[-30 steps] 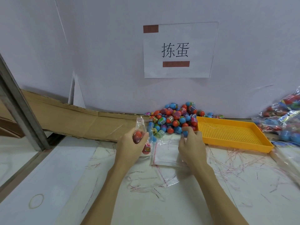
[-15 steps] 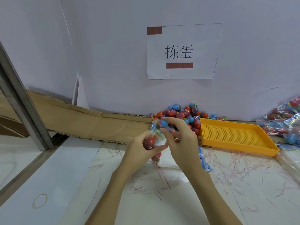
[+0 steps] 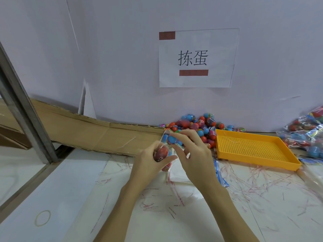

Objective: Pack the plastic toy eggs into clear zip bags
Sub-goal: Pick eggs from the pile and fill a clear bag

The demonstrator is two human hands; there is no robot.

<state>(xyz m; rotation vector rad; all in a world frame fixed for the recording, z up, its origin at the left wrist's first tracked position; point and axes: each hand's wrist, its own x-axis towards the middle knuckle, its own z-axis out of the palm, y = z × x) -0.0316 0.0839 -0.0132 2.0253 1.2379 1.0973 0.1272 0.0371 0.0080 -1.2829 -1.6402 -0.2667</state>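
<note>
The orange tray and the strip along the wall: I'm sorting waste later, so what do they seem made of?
Orange tray: apparently moulded plastic, evenly coloured, smooth rim, perforated grid floor. Strip along the wall: brown corrugated cardboard, matte, with creases and a ragged torn edge.

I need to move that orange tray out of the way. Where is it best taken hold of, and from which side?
Take the orange tray by its raised rim on the near long edge, coming from the front. The rim stands up as a lip, the tray looks empty, and that side is open, while the loose eggs crowd its left end.
</note>
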